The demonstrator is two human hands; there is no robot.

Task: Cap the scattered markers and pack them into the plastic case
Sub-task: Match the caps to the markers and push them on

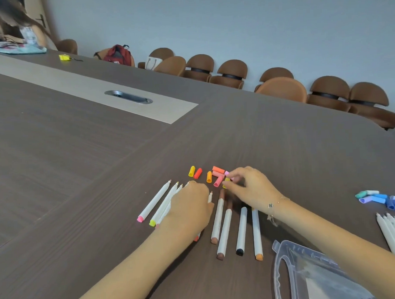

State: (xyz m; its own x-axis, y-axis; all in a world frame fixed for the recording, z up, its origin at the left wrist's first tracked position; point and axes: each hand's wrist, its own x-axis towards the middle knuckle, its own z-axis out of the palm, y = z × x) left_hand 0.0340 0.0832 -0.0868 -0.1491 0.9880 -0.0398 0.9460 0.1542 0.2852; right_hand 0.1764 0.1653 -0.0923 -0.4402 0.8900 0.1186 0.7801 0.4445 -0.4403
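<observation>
Several white uncapped markers [225, 232] lie in a row on the dark table. Loose warm-coloured caps [217, 173] sit just beyond them. My left hand [189, 207] rests palm down over the markers at the left of the row, fingers curled around one or more; what it grips is hidden. My right hand [249, 187] pinches a yellow cap [226, 182] at the near edge of the cap pile. The clear plastic case [308, 273] lies open at the lower right.
Blue, purple and green caps [382, 201] and more white markers [394, 234] lie at the right edge. A metal cable slot [128, 97] sits mid-table. Brown chairs [281, 88] line the far wall. A person [15, 23] sits at the far left corner.
</observation>
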